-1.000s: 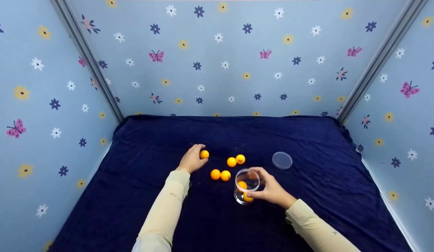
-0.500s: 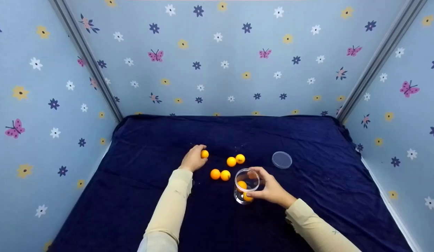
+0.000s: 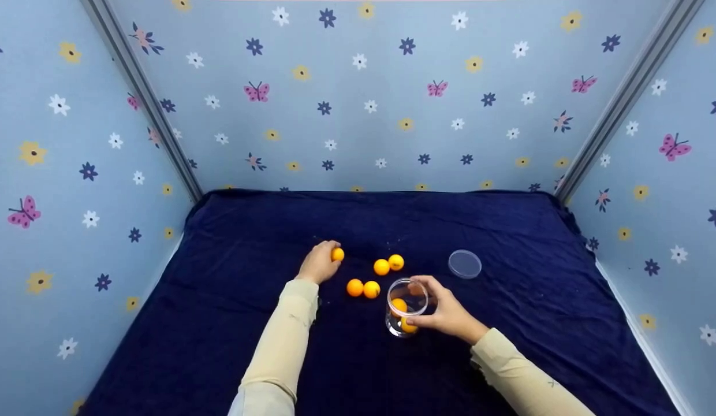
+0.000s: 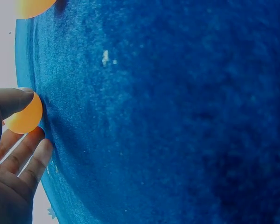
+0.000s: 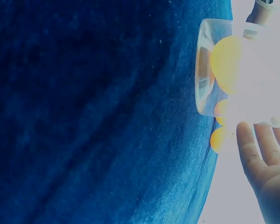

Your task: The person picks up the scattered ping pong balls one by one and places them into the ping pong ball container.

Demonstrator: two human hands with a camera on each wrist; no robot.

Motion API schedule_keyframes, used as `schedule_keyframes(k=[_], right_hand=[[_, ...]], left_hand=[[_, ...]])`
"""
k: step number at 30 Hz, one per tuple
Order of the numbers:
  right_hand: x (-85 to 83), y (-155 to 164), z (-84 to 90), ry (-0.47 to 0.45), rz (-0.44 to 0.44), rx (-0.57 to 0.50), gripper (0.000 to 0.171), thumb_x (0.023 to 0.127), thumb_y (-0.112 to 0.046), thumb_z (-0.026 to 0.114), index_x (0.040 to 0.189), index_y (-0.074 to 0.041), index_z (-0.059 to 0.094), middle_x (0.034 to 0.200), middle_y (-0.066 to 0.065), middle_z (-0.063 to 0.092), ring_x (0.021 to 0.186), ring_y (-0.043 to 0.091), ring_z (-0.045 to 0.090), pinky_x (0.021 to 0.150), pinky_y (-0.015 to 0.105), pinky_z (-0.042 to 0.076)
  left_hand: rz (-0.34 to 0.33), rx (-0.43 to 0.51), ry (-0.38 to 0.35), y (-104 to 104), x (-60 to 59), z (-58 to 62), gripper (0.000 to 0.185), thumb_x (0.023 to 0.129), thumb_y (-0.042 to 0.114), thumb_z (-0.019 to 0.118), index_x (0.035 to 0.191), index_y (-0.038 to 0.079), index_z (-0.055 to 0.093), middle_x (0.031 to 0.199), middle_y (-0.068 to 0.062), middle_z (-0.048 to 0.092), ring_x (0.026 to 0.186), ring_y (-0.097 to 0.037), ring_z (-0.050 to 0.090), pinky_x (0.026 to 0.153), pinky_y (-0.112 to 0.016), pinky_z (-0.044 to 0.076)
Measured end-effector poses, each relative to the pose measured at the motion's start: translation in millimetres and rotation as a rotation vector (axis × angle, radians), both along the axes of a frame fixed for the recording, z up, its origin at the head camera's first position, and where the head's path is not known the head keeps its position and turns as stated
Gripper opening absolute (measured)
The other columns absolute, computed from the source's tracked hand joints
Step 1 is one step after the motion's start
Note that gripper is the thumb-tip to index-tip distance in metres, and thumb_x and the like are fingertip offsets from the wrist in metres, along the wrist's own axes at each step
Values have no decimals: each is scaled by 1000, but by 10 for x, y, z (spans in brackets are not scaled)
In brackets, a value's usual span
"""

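An orange ping-pong ball (image 3: 338, 254) is pinched between the thumb and fingers of my left hand (image 3: 319, 263), low over the dark blue cloth. In the left wrist view the thumb lies across this ball's upper side, with the fingertips below it. My right hand (image 3: 447, 312) grips a clear plastic jar (image 3: 405, 297) near its open rim, thumb in front and fingers behind. Two orange balls (image 3: 399, 306) lie inside the jar, one partly hidden by the thumb. Left of the jar, more orange balls (image 3: 355, 288) rest on the cloth in a touching pair.
Farther back lies another pair of orange balls (image 3: 381, 267), between the two hands. A round clear lid (image 3: 465, 264) sits flat at the right, behind the jar. Blue cloth (image 3: 248, 231) covers the table, with flowered walls (image 3: 358, 86) on three sides.
My left forearm has swung a little to the right, and the left fingers have drawn in slightly around the ball. The right hand and jar stay in place.
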State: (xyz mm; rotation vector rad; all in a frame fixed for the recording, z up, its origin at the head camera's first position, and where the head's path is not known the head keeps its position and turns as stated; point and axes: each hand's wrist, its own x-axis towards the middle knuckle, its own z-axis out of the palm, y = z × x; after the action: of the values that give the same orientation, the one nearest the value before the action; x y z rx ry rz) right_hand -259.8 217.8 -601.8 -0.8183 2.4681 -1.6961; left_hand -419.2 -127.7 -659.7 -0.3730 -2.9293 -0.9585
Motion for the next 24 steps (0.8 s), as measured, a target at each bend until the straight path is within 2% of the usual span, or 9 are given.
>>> schedule_keyframes(k=[1, 2, 5, 8, 9, 19, 24], right_hand=[[1, 0, 0, 1, -1, 2, 81, 79, -11, 98, 145, 4, 54, 137, 30, 69, 127, 52, 66, 102, 60, 60], [0, 0, -3, 4, -1, 4, 80, 79, -11, 98, 145, 4, 54, 137, 31, 69, 127, 52, 66, 102, 59, 60], [-5, 1, -15, 13, -2, 11, 80, 80, -12, 97, 145, 3, 55, 136, 33, 68, 126, 51, 66, 101, 58, 61], [-1, -1, -15, 11, -5, 13, 80, 79, -12, 98, 145, 3, 55, 136, 32, 68, 126, 51, 66, 102, 58, 60], [-1, -2, -16, 12, -7, 14, 80, 79, -12, 98, 145, 3, 55, 136, 32, 68, 126, 50, 66, 102, 58, 61], [4, 7, -6, 15, -12, 24, 78, 79, -13, 98, 144, 1, 56, 137, 31, 69, 126, 49, 66, 100, 55, 62], [5, 6, 4, 17, -8, 24, 78, 79, -13, 98, 144, 1, 56, 138, 32, 68, 127, 52, 65, 100, 58, 61]], left_hand=[[2, 10, -8, 12, 46, 73, 45, 98, 11, 78, 141, 3, 68, 138, -22, 70, 126, -41, 68, 109, -55, 56], [-10, 24, 7, -15, 34, 44, 44, 99, 14, 78, 141, 4, 68, 138, -21, 70, 126, -38, 69, 110, -53, 56], [-4, 47, -20, 20, 200, 295, 44, 100, 11, 77, 141, 2, 67, 141, -23, 68, 131, -40, 66, 114, -54, 53], [1, 33, -27, 26, 274, 387, 43, 102, 12, 75, 143, 3, 67, 143, -21, 68, 133, -38, 66, 115, -51, 53], [18, 26, -56, 61, 349, 512, 44, 102, 9, 75, 144, 2, 66, 144, -23, 67, 134, -40, 65, 116, -54, 52], [-1, 61, -49, -10, 403, 542, 45, 101, 11, 77, 144, 2, 66, 143, -20, 68, 134, -39, 64, 117, -52, 52], [-2, 74, -38, -26, 422, 547, 45, 100, 11, 78, 142, 2, 67, 143, -22, 68, 136, -40, 63, 118, -53, 51]])
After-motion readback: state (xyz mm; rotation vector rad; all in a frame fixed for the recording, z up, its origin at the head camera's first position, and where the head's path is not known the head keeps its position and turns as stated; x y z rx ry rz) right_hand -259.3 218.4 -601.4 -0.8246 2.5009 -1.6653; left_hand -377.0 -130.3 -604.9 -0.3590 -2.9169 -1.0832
